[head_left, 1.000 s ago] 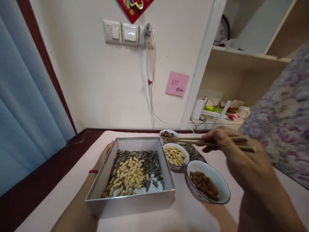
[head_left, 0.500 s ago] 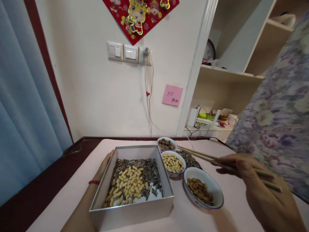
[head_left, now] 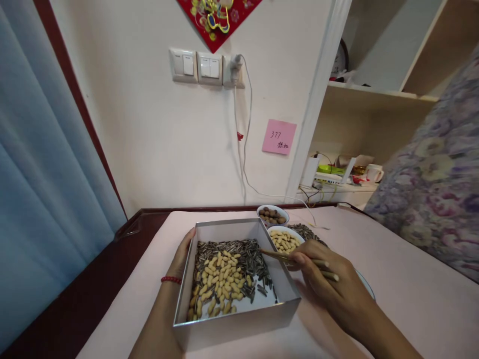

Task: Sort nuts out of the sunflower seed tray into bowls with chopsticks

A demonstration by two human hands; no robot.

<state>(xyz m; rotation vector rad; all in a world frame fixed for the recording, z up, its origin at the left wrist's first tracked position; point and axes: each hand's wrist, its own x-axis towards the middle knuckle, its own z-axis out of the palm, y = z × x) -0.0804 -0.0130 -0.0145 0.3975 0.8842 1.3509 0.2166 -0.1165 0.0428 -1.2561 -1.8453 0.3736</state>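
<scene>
A pink-covered table [head_left: 396, 249] is bearing an open box [head_left: 239, 325]. The left hand [head_left: 183, 252] is touching its left wall, finger spread impossible to tell. The right hand [head_left: 333, 286] is gripping chopsticks [head_left: 279, 255] between closed fingers, tips reaching over the box's right rim. Inside, peanuts [head_left: 222, 279] are lying on striped seeds [head_left: 258, 259].

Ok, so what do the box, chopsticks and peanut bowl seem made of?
The box is probably coated card or thin metal: silvery-grey, flat, satiny walls. The chopsticks look like bamboo or wood, given their matte tan surface. The peanut bowl is likely glazed ceramic, judging by its smooth white wall.
</scene>
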